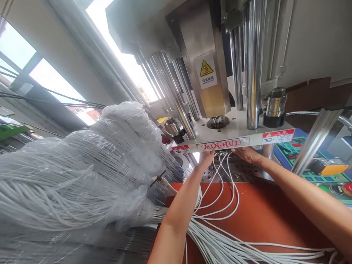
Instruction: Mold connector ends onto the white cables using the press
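Both my arms reach under the front plate of an upright press marked MIN-HUI. My left hand is at the left of several white cables that run up beneath the plate; its fingers are hidden by the plate's edge. To the right of those cables is my right hand, its fingertips mostly covered by the plate as well. What either hand holds, if anything, does not show. The cables loop down onto an orange-brown work surface and join a thick white cable bundle there.
Plastic-wrapped cable bundles are heaped at the left. A heated nozzle block with a hot-surface label hangs between steel columns. At the right sit a green control panel, a yellow-and-black box and a red button.
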{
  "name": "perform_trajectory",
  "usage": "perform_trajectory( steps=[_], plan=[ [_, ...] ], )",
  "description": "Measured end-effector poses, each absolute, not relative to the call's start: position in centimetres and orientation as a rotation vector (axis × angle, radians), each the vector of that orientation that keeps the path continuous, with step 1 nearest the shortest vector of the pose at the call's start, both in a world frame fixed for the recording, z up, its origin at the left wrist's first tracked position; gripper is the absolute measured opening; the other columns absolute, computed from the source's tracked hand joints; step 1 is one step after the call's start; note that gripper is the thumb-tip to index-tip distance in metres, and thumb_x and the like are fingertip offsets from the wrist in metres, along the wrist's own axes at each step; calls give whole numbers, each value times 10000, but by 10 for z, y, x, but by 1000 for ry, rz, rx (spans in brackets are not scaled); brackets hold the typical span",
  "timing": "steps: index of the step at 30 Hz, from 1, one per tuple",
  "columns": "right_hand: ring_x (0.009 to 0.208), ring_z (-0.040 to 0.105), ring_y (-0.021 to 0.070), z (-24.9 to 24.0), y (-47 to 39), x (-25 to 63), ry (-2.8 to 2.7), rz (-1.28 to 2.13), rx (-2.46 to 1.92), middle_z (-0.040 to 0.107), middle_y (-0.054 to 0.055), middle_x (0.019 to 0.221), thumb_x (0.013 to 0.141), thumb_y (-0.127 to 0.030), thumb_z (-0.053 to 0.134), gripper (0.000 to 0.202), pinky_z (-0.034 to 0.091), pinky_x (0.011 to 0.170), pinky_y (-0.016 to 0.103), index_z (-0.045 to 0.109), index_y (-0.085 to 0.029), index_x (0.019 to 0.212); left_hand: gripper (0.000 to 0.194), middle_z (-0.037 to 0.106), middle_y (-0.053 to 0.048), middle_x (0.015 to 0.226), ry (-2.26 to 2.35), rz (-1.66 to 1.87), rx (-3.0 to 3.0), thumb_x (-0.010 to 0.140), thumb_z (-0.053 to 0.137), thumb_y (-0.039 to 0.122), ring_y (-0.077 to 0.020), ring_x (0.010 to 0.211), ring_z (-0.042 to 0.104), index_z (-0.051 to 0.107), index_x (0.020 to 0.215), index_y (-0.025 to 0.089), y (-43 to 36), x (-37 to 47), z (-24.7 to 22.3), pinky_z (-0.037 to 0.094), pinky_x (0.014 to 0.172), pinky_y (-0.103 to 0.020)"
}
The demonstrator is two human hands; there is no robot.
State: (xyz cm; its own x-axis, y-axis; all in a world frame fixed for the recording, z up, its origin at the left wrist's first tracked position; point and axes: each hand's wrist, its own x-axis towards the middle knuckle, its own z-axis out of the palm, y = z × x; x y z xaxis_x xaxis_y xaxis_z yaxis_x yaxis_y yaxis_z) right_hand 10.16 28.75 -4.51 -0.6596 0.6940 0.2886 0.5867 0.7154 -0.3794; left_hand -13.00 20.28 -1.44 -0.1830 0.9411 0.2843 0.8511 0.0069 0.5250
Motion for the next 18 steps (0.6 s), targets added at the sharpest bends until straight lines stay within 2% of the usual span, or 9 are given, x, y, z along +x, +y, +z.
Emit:
perform_trajectory(
  steps=[5,8,12,15,18],
  plan=[
    [791,666,245,-51,283,110,-2559,315,-1018,724,92,868,988,-410,296,439,489,726,371,685,-210,941,272,690,-54,1162,2089,860,1991,956,430,254,-240,1176,575,687,1039,220,201,-128,-22,426,1040,-386],
    [859,655,233,-43,275,108,-2593,231,-1008,721,101,949,989,-332,280,418,477,776,360,675,-196,985,298,676,-60,1194,2039,818,2063,965,405,260,-241,1194,565,671,1091,212,198,-133,-17,412,1054,-383],
    [950,619,277,-31,255,90,-2630,50,-1018,694,149,1037,959,-253,301,389,423,842,431,658,-168,1090,298,684,-64,1158,1987,749,2104,951,416,245,-239,1138,597,650,1132,207,190,-140,-9,454,1005,-375],
    [973,601,299,-26,241,70,-2652,-43,-1022,677,140,1108,920,-205,358,388,397,846,469,641,-222,1184,329,641,-42,1241,1917,746,2172,925,451,191,-211,1188,558,601,1214,234,181,-143,-8,449,1015,-349],
    [990,586,312,-23,234,56,-2666,-81,-1037,654,134,1179,866,-162,423,467,386,847,489,608,-282,1278,339,619,-54,1250,1848,735,2279,913,436,127,-200,1181,544,596,1198,219,174,-145,-13,463,995,-347]
  ],
)
